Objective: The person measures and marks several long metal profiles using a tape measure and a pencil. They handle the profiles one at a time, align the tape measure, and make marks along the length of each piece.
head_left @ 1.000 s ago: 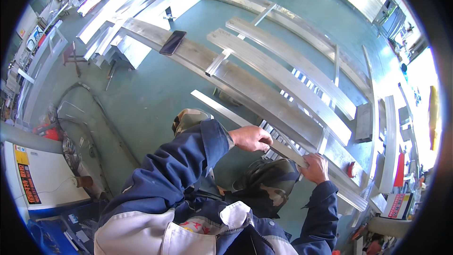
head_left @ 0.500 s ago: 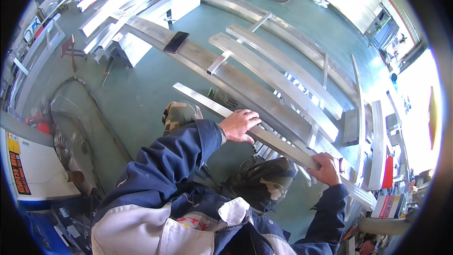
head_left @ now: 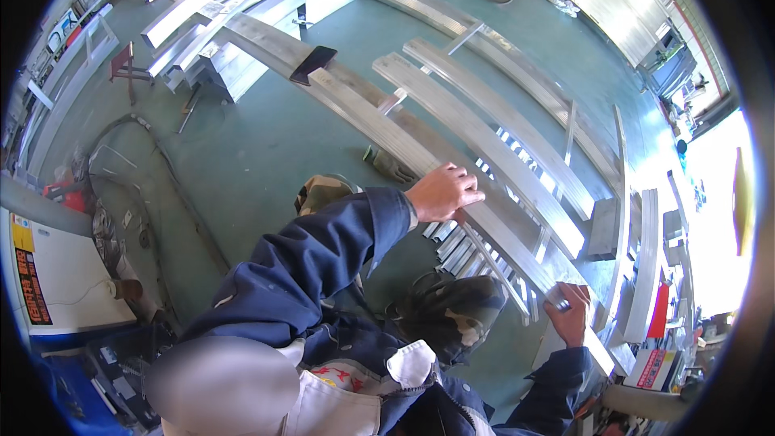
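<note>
Evidently, the left hand [head_left: 444, 192] grasped a long silvery bar [head_left: 367, 119], fingers curled over its far side. Bar ran along the near edge of the wide metal beam [head_left: 258, 39]; contact unclear. Right hand [head_left: 571, 313] bent at the bar's right part, something small and shiny [head_left: 563, 304] there; could not tell what it gripped. Dark phone [head_left: 313, 64] sat on the beam beside the bar's left end.

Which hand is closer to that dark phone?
Left. The left hand is on the metal bar, below and right of the phone in view; the right hand is farther down the same bar.
</note>
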Tool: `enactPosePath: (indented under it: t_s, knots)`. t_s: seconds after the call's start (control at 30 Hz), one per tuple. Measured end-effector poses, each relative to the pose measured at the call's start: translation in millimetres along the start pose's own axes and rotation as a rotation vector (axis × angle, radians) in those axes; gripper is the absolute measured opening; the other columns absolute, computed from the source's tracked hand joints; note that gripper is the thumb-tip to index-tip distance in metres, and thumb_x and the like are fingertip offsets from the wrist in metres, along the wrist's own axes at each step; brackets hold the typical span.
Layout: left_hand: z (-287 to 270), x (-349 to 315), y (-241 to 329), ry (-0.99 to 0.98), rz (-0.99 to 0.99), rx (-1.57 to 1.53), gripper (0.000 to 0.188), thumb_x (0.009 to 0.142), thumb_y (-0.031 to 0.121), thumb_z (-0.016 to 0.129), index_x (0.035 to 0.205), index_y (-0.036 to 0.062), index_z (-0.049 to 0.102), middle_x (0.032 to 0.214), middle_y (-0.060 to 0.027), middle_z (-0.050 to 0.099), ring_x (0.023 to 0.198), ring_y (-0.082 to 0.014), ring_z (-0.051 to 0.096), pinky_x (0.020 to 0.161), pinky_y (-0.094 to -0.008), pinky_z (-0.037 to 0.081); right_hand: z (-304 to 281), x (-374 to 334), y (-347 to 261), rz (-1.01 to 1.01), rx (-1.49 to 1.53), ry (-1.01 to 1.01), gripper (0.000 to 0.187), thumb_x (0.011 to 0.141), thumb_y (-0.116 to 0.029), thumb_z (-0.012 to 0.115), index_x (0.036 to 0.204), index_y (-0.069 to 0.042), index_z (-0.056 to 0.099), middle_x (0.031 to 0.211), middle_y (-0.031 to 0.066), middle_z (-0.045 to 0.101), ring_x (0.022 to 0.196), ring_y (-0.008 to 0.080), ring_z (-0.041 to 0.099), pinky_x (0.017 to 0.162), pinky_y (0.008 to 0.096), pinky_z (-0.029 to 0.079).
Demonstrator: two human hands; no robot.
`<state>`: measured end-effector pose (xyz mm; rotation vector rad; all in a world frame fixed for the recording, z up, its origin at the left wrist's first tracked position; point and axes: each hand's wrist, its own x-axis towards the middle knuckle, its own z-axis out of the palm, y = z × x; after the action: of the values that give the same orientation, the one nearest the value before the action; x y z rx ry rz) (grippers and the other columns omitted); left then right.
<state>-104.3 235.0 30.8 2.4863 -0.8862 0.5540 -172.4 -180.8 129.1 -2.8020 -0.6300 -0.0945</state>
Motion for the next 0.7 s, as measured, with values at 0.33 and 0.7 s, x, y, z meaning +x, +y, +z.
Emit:
enactPosePath:
  t_s: [0.33,0.7]
  knots:
    - [60.7,52.6,-42.1,0.084,-0.024,-0.048,0.050,0.071,0.022,0.086,0.119,0.0140,0.074,0.112,-0.0015,0.064,0.111,-0.0220,0.058,0.099,-0.0396,0.047,44.2,54.2,56.3,0.107,-0.061,0.007,0.048,0.067,-0.004,0.082,0.114,-0.002,0.073,0.106,0.0110,0.073,0.099,0.0301,0.064,0.092,0.0402,0.051]
    - [79.5,65.2,-66.1,0.196,-0.061,-0.062,0.041,0.074,0.017,0.081,0.115,0.0167,0.078,0.126,-0.0047,0.061,0.126,-0.0272,0.054,0.102,-0.0430,0.047,65.7,82.6,74.6,0.107,-0.048,-0.022,0.055,0.069,-0.003,0.081,0.123,-0.004,0.071,0.114,0.0127,0.069,0.106,0.0308,0.063,0.094,0.0414,0.051]
